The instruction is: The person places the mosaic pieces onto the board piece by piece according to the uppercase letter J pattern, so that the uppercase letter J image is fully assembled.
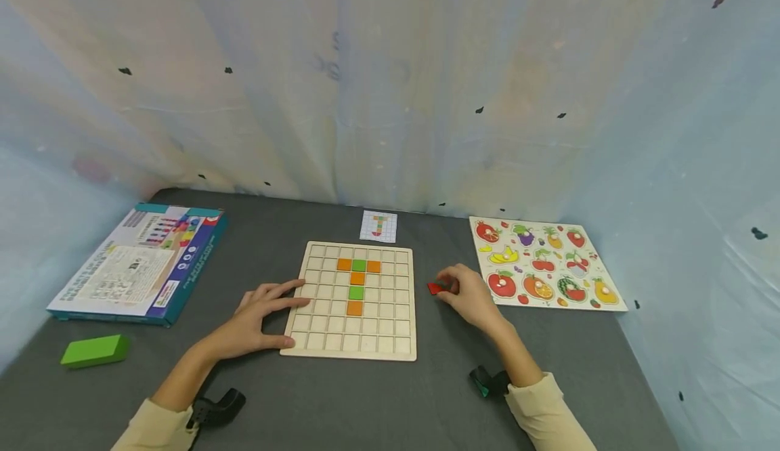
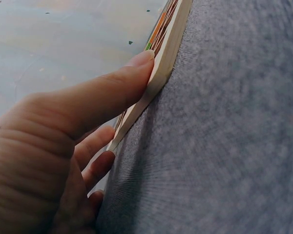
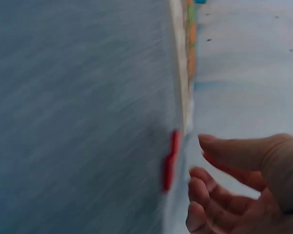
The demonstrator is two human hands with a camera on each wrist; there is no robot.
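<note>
A wooden grid board [image 1: 378,344] lies flat on the table, with orange and green square tiles [image 1: 356,293] set in a T-like shape. The left hand [image 1: 261,317] rests on the board's left side, its fingers spread over the edge. In the left wrist view, its thumb [image 2: 122,87] touches the board's rim. To the right of the board are red pieces [image 1: 435,288], seemingly two lying close together. Just beside them is the right hand [image 1: 469,296]. In the right wrist view, its loosely bent fingers [image 3: 212,195] stand apart from the red pieces [image 3: 170,163], with nothing between them.
Behind the board lies a small card [image 1: 378,226] with a coloured pattern on a grid. A fruit picture board [image 1: 536,261] is at the right. On the left are a flat box [image 1: 140,261] and a green block [image 1: 95,351]. A plastic sheet [image 1: 390,99] hangs behind the table.
</note>
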